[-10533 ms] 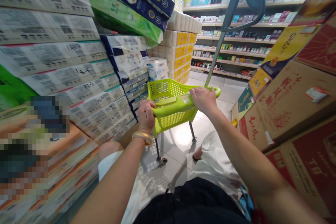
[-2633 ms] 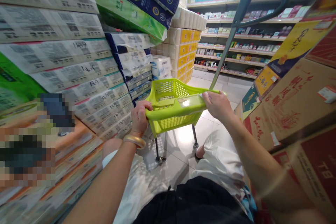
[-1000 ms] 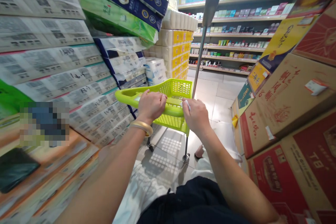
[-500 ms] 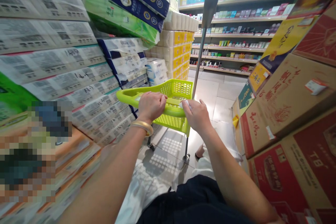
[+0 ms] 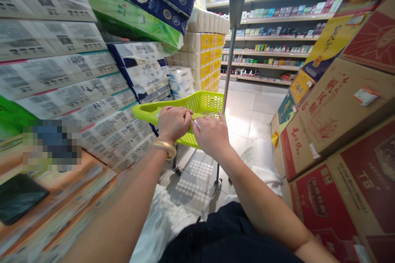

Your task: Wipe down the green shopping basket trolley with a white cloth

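Note:
A yellow-green shopping cart point(image 5: 148, 110) with a perforated basket and a tall metal pole stands in front of me. My left hand point(image 5: 174, 123) is closed round its handle, and a gold bangle circles that wrist. Close beside it, my right hand point(image 5: 212, 134) lies over the handle, fingers curled. A small white tissue point(image 5: 196, 124) pokes out at the right thumb; most of it is hidden under the hand. The cart's casters point(image 5: 217, 183) rest on the tiled floor.
Packs of tissue paper point(image 5: 61, 74) are stacked high on the left, with a dark phone-like object point(image 5: 21, 197) on a lower stack. Cardboard cartons point(image 5: 327, 119) line the right side. Shelves of small goods point(image 5: 274, 37) stand at the back. A white bag point(image 5: 262, 164) lies by the cartons.
My right hand has slid left along the handle with the white tissue, close up to my left hand. The left hand keeps its grip. The view has shifted slightly.

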Available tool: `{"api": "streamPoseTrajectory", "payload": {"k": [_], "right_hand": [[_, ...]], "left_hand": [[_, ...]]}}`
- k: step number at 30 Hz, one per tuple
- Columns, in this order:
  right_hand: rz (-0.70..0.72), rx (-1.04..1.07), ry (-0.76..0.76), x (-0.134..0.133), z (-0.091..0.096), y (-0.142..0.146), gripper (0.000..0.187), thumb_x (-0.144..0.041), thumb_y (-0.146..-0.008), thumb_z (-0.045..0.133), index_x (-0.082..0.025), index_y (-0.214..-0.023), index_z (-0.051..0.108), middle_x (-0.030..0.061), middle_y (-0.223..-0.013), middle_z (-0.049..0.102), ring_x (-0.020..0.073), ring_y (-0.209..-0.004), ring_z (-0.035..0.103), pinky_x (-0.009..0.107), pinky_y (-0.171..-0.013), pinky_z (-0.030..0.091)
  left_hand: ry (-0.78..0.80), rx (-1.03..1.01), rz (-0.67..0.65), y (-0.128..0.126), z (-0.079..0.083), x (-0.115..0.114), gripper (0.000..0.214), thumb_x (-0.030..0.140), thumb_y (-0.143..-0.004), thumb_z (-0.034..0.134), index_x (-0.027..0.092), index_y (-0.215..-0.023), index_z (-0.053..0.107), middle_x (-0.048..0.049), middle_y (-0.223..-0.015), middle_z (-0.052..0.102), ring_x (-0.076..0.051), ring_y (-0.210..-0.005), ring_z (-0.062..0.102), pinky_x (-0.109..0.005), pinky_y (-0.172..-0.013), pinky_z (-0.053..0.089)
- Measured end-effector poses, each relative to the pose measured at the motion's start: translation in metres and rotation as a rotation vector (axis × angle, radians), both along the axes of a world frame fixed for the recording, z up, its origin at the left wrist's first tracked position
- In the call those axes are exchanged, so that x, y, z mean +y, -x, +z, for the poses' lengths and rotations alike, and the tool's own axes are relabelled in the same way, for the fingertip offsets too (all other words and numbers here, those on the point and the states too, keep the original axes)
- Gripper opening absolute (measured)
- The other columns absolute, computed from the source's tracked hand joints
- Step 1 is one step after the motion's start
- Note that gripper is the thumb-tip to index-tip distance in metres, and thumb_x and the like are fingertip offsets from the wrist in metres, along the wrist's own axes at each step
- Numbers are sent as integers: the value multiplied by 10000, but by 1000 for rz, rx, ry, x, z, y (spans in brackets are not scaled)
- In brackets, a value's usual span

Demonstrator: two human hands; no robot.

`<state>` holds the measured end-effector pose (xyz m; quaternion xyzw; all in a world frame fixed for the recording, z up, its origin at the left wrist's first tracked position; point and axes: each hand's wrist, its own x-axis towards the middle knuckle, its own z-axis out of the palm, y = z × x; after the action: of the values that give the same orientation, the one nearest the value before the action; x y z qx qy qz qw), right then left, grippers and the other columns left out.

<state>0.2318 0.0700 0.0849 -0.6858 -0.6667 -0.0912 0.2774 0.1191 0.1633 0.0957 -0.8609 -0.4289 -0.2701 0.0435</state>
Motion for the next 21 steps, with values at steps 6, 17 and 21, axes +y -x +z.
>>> {"api": "streamPoseTrajectory", "payload": {"k": [6,17,21], "right_hand": [[-68,61,12,-5,-6,-25,379,-357,-1021,368,-222,-860,684,51,-970,756,216,-969,657,468,-1125,255],[-99,4,53,-1,1,-16,350,-318,-1002,398,-199,-879,703,73,-956,762,213,-930,677,455,-1142,230],[-15,-73,83,5,7,-7,384,-366,-1018,384,-212,-928,723,81,-949,767,222,-908,688,460,-1124,246]], "left_hand": [[4,0,-21,-2,0,0,401,300,-891,373,243,-899,769,-21,-1017,790,-216,-1001,692,-414,-946,406],[-1,0,6,-2,-2,-1,403,295,-885,376,237,-904,774,-35,-1009,790,-225,-1005,688,-437,-979,384],[3,3,-2,-1,-2,0,400,293,-876,380,243,-892,777,-32,-1008,790,-227,-1002,688,-438,-968,392]]}}
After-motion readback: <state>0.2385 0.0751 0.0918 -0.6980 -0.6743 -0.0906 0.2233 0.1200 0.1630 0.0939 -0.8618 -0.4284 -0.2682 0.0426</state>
